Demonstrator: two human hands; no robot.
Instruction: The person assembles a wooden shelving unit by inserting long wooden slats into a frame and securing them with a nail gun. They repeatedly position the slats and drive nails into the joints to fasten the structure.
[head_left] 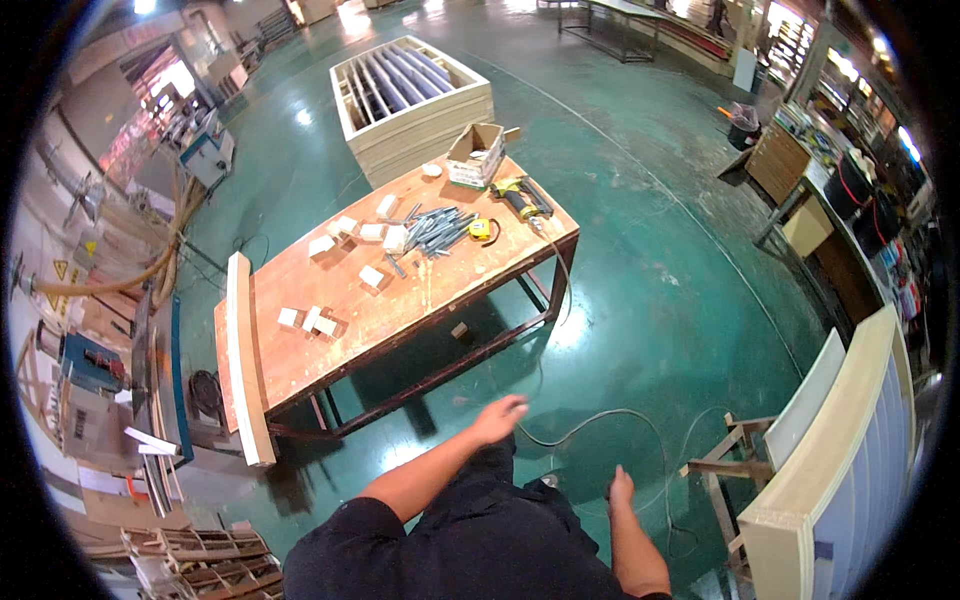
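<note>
My left hand (pixel 498 419) hangs in front of my body, short of the workbench's near edge. Its fingers are curled in, and nothing shows in them. Low at my right side is my right hand (pixel 621 488), its thumb side up and its fingers mostly hidden. The wooden workbench (pixel 330 280) carries several pale wood blocks (pixel 372 277), a heap of grey metal bolts or screws (pixel 437 232), a yellow tape measure (pixel 483 230) and a yellow-black power tool (pixel 516 198). An opened cardboard box (pixel 474 160) stands at its far corner.
A long pale beam (pixel 243 350) lies across the bench's left end. Beyond the bench stands a stack of framed panels (pixel 410 125). Another thick framed panel (pixel 850 440) rests on wooden supports (pixel 730 450) at my right. A hose (pixel 600 412) snakes over the green floor.
</note>
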